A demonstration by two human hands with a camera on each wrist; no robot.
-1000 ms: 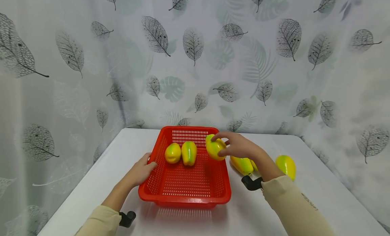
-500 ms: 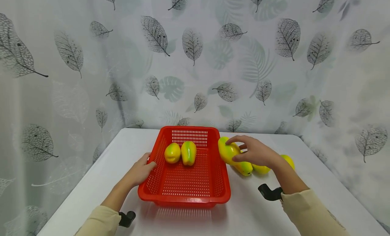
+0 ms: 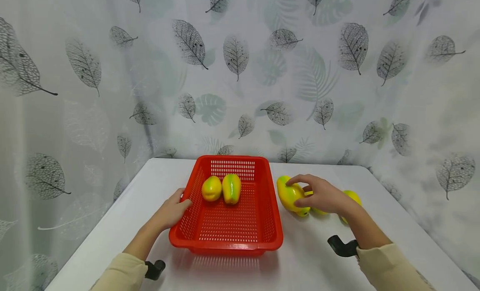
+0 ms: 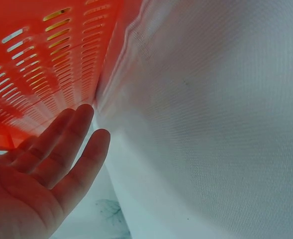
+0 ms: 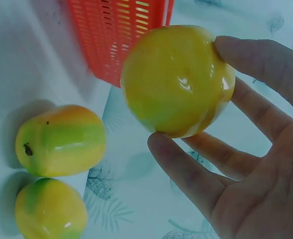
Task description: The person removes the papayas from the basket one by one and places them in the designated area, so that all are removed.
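My left hand (image 3: 173,212) holds the left rim of a red plastic basket (image 3: 226,246), thumb over the edge. In the left wrist view its fingers (image 4: 66,149) extend along the outside of the slotted wall. Inside the basket lie two glossy yellow-green papayas, a rounder-looking papaya (image 3: 211,188) and a longer papaya (image 3: 231,189). To the right of the basket, my right hand (image 3: 321,195) pinches another papaya (image 3: 288,193) between thumb and fingertips, raised over the table in the right wrist view. Partly behind that hand, more papayas lie on the table, including a green-striped papaya (image 5: 61,141).
The white table (image 3: 300,257) reaches back to a leaf-printed curtain (image 3: 240,86). Beside the striped papaya lies another papaya (image 5: 51,208); one more papaya (image 3: 352,196) sits farther right. Black wrist mounts (image 3: 342,246) stick out from both forearms.
My right hand has carried its papaya from over the basket's right side out to the right and lower, toward the papayas on the table. The left hand and basket have stayed put.
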